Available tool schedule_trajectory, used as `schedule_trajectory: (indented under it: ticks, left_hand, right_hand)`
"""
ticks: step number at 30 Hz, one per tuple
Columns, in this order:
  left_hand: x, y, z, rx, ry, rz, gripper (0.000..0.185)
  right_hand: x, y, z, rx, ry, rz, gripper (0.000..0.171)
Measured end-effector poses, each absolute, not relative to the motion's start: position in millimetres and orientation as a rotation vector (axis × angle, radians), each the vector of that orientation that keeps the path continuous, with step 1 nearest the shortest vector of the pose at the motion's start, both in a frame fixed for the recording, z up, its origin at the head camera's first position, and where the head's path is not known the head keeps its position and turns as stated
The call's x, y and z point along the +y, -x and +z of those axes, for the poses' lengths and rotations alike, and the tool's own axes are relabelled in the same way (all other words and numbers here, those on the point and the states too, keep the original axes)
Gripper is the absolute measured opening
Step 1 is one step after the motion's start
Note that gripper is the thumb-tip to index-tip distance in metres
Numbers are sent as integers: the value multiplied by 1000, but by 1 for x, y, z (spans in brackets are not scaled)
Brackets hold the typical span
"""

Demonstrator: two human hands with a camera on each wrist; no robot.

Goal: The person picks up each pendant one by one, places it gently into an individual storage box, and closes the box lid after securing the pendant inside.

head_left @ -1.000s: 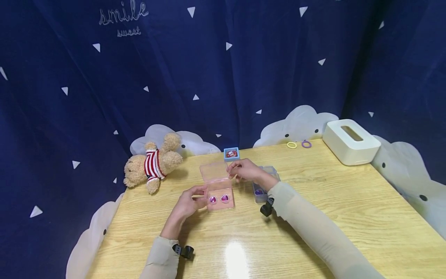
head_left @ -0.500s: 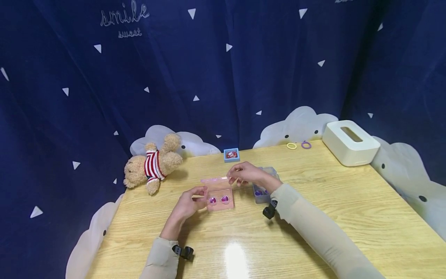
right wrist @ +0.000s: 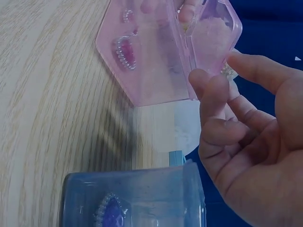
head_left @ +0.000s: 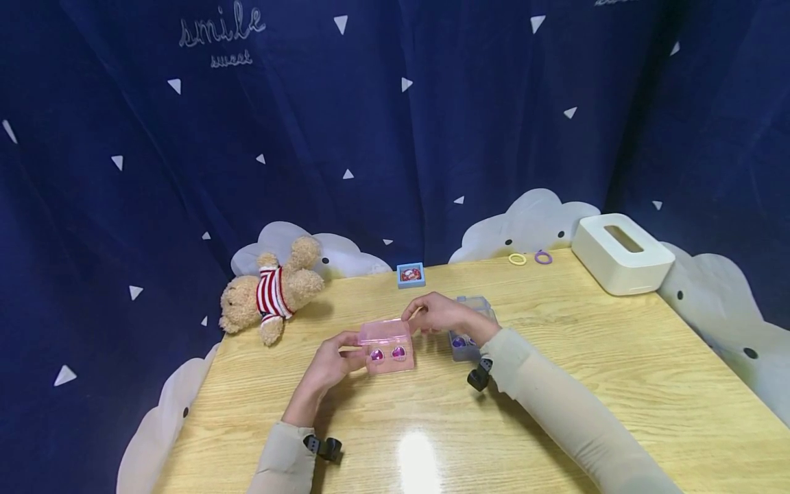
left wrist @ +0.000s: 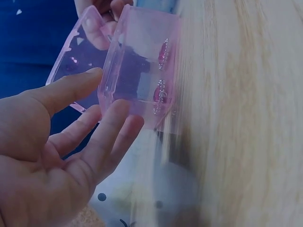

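Pink box: the clear pink box [head_left: 387,348] sits on the wooden table [head_left: 555,384] near the middle, between both hands, with 2 magenta gems [head_left: 387,354] showing through its front wall.
Lid: the lid [head_left: 385,331] is tipped low over the box, not fully flat; the left wrist view shows a gap between lid [left wrist: 80,52] and base.
Left hand: the left hand [head_left: 333,360] grips the box's left end, thumb on the near face and fingers [left wrist: 111,135] under the side wall.
Right hand: the right hand [head_left: 435,314] pinches the lid's right edge with curled fingertips [right wrist: 210,94].
Only on the wrist views: the gems' beaded silver rims [left wrist: 161,92], lost in the head view; the right wrist view also catches a purple gem [right wrist: 111,210] inside the clear blue box [right wrist: 132,198].
Only in the head view: the teddy bear [head_left: 271,291], the small blue tile [head_left: 410,274], 2 hair rings [head_left: 529,258] and the white tissue box [head_left: 622,252] along the far edge.
Hard to make out: the blue box [head_left: 472,336] is half hidden behind the right wrist; whether the lid's hinge side touches the base cannot be told.
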State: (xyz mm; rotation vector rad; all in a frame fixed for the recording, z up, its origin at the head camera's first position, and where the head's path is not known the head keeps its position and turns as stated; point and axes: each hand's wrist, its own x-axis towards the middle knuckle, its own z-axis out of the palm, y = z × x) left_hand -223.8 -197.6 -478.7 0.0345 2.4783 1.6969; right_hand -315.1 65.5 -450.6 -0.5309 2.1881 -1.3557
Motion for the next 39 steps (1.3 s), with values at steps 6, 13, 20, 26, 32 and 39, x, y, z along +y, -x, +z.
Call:
schedule_trajectory:
  ticks: [6, 13, 20, 26, 32, 39]
  left_hand:
    - [-198, 224, -480, 2496, -30, 1706, 49]
    - [-204, 225, -481, 2408, -140, 1713, 70]
    - [-208, 225, -478, 2382, -243, 1688, 62]
    - [-206, 226, -480, 2426, -219, 1672, 61]
    - [-205, 227, -479, 2414, -166, 1691, 62]
    - [-199, 223, -470, 2490, -172, 1622, 61]
  right_hand:
    - [65, 314, -449, 2259, 568, -1284, 20]
    - [63, 309, -449, 2318, 602, -1226, 21]
    - [62, 308, -450, 2365, 625, -1189, 26]
    - [60, 308, -450, 2395, 654, -1118, 29]
    - [58, 307, -448, 2442, 654, -1077, 30]
    - [59, 307, -451, 2445, 656, -1079, 30]
